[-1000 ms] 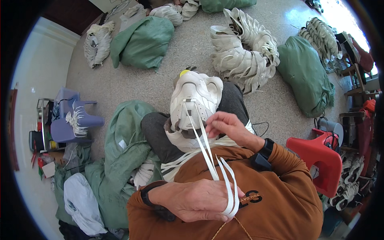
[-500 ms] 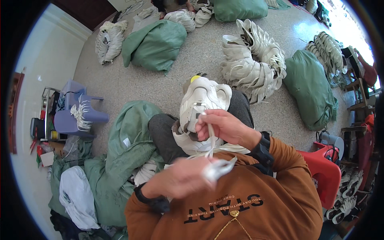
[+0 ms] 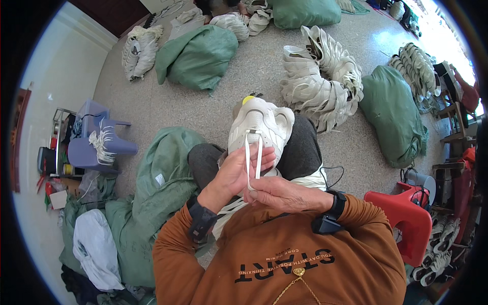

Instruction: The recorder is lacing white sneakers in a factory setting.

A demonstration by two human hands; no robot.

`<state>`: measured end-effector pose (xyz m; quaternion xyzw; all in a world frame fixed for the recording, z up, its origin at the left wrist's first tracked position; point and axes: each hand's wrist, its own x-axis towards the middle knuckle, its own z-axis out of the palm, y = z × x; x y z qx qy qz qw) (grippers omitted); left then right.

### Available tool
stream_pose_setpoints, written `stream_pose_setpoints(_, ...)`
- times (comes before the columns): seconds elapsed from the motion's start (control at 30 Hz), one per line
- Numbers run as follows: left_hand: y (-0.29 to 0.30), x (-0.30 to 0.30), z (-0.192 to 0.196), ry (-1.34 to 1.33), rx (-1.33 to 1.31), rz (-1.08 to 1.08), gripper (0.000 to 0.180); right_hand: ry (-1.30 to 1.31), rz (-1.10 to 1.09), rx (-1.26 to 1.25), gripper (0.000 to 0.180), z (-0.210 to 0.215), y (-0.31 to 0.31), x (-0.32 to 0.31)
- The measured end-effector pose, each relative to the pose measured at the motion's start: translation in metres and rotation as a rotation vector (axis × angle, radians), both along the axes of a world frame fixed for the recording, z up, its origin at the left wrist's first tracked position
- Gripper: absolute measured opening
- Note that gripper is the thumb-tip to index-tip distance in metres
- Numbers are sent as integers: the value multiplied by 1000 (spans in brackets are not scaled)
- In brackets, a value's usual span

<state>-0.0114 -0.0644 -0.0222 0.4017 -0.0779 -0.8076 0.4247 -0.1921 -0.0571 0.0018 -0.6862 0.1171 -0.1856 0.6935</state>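
**A:** White lace (image 3: 252, 157) first: half a second back it hung slack and bunched between the hands, and a second back it was drawn long toward the chest. Now it stands as two short, taut strands running from the hands up to the shoe's front eyelets.

**B:** So the slack has been taken up?

**A:** I'd judge so. The lacing looks to be at its lowest eyelets, both ends evened before the next crossing.

**B:** How do the hands sit?

**A:** They have come together, just above the chest. The left hand (image 3: 235, 174) is tilted palm inward, fingers curled around the shoe's near end, thumb side against the strands. The right hand (image 3: 284, 194) lies knuckles up just beneath them, fingertips closed on the lace ends where they vanish. Whether it pinches both ends I cannot tell; the fingers hide them.

**B:** And the shoe?

**A:** The white sneaker (image 3: 259, 127) rests on the lap, just beyond the fingers, toe pointing away, touching the left hand.

**B:** Further out?

**A:** Left of the left hand, a green sack (image 3: 162, 178) slumps against the knee; beyond it a purple plastic chair (image 3: 94, 147). Right of the right hand stands a red stool (image 3: 406, 218). Well past the shoe, a heap of white sneakers (image 3: 320, 86) lies on the floor, with another green sack (image 3: 396, 114) beside it.
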Motion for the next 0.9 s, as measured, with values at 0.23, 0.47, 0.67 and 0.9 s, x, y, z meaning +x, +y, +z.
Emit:
stream_pose_setpoints(0.23,-13,29,13,-287,-146,-314,25,169,-320,-281,21,19,-30,-62)
stream_pose_setpoints(0.47,-19,80,4,-1024,-332,-495,24,-539,-626,805,44,-30,-42,-93)
stream_pose_setpoints(0.67,-20,102,-48,-1206,-591,-409,27,-721,-723,1199,41,-131,-46,-132)
stream_pose_setpoints(0.9,-27,109,-19,-1241,-445,-473,29,-815,-846,1070,37,-143,-47,-178)
